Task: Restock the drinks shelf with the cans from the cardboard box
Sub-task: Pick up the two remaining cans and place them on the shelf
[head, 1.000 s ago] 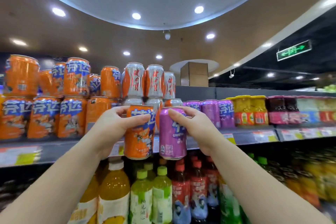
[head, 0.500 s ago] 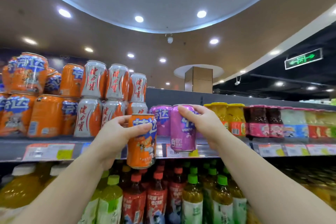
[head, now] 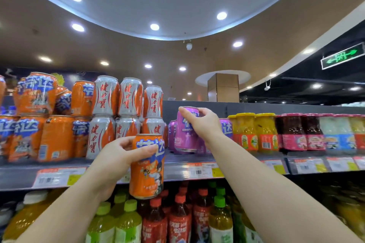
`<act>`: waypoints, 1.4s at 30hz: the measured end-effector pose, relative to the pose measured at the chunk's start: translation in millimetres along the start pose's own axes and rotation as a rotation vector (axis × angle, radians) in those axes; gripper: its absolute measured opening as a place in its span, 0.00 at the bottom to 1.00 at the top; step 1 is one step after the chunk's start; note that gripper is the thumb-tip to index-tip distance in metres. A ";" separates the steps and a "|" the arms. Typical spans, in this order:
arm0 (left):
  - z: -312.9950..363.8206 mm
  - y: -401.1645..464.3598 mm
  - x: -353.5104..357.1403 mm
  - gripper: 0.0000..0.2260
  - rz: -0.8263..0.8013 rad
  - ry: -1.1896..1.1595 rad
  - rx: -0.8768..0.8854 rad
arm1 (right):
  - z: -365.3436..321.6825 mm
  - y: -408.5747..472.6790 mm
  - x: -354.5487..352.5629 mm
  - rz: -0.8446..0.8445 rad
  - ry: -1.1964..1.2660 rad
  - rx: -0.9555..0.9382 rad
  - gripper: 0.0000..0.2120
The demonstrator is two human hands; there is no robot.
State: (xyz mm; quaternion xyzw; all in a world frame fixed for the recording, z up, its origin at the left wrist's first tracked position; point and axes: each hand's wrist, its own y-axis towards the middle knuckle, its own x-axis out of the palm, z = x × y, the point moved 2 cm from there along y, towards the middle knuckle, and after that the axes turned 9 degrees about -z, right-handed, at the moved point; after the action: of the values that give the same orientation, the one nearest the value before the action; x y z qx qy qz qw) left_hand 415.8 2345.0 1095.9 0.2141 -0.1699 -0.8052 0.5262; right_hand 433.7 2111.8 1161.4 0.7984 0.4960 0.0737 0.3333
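- Left hand (head: 116, 161): fingers and thumb wrapped around one orange can (head: 147, 165), held upright in front of the shelf edge (head: 177, 170), not on the shelf.
- Right hand (head: 203, 124): grips one purple can (head: 185, 130) by its top, upright, at the shelf among other purple cans; whether its base touches the board cannot be told.
- Silver cans (head: 126, 114): six showing, stacked two high in three columns.
- Bottles (head: 179, 221) crowd the shelf below.

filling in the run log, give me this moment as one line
left hand: holds orange can below shelf edge | right hand: sets purple can among purple cans on shelf
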 end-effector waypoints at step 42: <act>-24.7 -24.6 8.3 0.27 0.036 -0.009 -0.115 | 44.7 0.2 -7.4 0.055 -0.976 -0.285 0.55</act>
State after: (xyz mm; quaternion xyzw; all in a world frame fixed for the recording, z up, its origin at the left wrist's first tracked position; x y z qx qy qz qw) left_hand 406.7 2345.8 1061.2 0.1767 -0.1293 -0.8050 0.5513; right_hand 450.1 2085.0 1128.9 0.6990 0.2464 -0.2322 0.6299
